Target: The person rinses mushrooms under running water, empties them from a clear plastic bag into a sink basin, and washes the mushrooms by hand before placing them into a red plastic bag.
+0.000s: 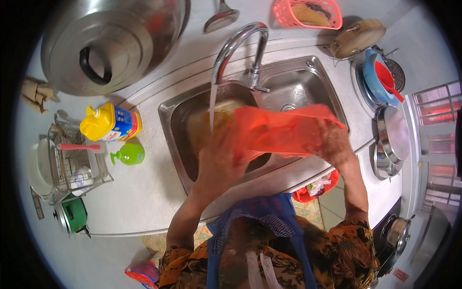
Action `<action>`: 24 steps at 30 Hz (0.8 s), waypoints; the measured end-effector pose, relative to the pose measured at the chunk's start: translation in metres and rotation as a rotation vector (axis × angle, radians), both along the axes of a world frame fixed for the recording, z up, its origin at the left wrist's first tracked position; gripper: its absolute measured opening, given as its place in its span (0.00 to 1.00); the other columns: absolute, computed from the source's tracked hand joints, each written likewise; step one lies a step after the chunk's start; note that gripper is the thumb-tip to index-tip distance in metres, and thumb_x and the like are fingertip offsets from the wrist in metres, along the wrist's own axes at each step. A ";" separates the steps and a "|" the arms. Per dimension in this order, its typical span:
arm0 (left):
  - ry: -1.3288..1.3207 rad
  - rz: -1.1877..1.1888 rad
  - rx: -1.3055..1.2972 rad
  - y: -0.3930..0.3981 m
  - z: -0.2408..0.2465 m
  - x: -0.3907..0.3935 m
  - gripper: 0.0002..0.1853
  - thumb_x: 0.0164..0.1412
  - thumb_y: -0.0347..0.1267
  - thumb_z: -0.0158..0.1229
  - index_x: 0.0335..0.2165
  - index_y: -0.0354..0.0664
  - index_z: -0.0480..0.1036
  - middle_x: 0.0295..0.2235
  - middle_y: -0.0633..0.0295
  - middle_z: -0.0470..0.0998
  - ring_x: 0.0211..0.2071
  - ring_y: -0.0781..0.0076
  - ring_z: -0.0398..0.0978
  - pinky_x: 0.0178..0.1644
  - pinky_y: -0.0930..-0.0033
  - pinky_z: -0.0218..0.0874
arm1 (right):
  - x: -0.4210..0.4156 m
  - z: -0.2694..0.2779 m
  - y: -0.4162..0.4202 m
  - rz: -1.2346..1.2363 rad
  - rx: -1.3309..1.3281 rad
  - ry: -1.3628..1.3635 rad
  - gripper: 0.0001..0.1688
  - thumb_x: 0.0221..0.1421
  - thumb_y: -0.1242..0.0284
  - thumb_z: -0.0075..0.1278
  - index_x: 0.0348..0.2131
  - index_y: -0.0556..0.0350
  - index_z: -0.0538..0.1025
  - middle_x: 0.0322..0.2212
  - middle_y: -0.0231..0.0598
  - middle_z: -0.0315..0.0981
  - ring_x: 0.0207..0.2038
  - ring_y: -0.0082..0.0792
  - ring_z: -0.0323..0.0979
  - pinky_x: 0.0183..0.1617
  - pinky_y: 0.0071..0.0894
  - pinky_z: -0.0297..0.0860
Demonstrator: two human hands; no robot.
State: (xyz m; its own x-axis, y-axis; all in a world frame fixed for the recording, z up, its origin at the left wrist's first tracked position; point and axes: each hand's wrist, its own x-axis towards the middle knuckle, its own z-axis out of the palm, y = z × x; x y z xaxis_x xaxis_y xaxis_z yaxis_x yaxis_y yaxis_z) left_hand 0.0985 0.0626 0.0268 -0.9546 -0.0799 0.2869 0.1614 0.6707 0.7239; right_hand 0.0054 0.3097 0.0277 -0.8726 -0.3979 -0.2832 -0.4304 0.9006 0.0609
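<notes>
A thin red plastic bag (281,132) is stretched between my two hands above the front of a double steel sink (173,144). My left hand (223,153) grips its left end over the left basin; the fingers are blurred. My right hand (334,141) holds the right end, close to the sink's right edge. From the curved chrome faucet (240,36) a stream of water (213,106) runs into the left basin, just beyond my left hand. Something yellowish lies in that basin, partly hidden by the hand and bag.
Left of the sink stand a yellow jug (104,123), a green pump bottle (130,154) and a wire dish rack (68,159). A large steel pot (115,43) is behind. At right are a blue basin (373,77) and steel pans (391,141). A red-lined bin (317,188) sits below.
</notes>
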 end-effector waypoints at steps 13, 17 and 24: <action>-0.150 -0.121 0.312 0.072 -0.213 -0.150 0.27 0.37 0.21 0.51 0.43 0.38 0.63 0.40 0.51 0.65 0.43 0.51 0.63 0.46 0.62 0.57 | -0.047 -0.249 0.090 -0.294 -0.073 -0.147 0.42 0.40 0.59 0.54 0.51 0.60 0.57 0.35 0.56 0.69 0.39 0.50 0.68 0.42 0.43 0.65; -0.269 0.129 0.476 0.075 -0.299 -0.148 0.20 0.37 0.21 0.49 0.36 0.38 0.66 0.36 0.50 0.68 0.40 0.50 0.66 0.45 0.62 0.58 | -0.028 -0.284 0.072 -0.122 -0.395 -0.268 0.34 0.45 0.62 0.50 0.48 0.62 0.60 0.41 0.60 0.64 0.44 0.52 0.64 0.47 0.41 0.61; -0.175 0.159 0.587 0.043 -0.276 -0.118 0.27 0.41 0.30 0.59 0.42 0.39 0.62 0.39 0.59 0.67 0.39 0.68 0.67 0.37 0.66 0.61 | 0.003 -0.204 0.039 -0.003 -0.573 -0.118 0.22 0.48 0.73 0.46 0.45 0.56 0.66 0.45 0.48 0.63 0.47 0.48 0.62 0.49 0.37 0.60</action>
